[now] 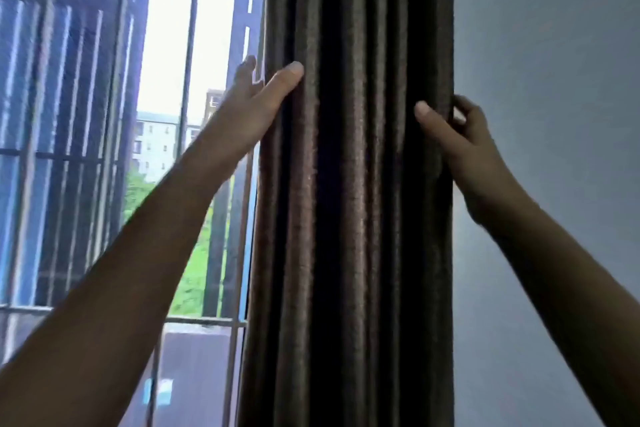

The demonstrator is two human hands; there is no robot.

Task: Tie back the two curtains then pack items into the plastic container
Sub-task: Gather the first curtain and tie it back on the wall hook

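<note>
Daylight came through the window (86,121) on the left, where the sky (173,21) was blown out to plain white. The curtain (353,184) stood dark against it, with a faint sheen along its folds. The wall (547,80) was dim and grey. Everything looked soft, and the bars (188,45) were smeared and bowed near the left edge.
</note>
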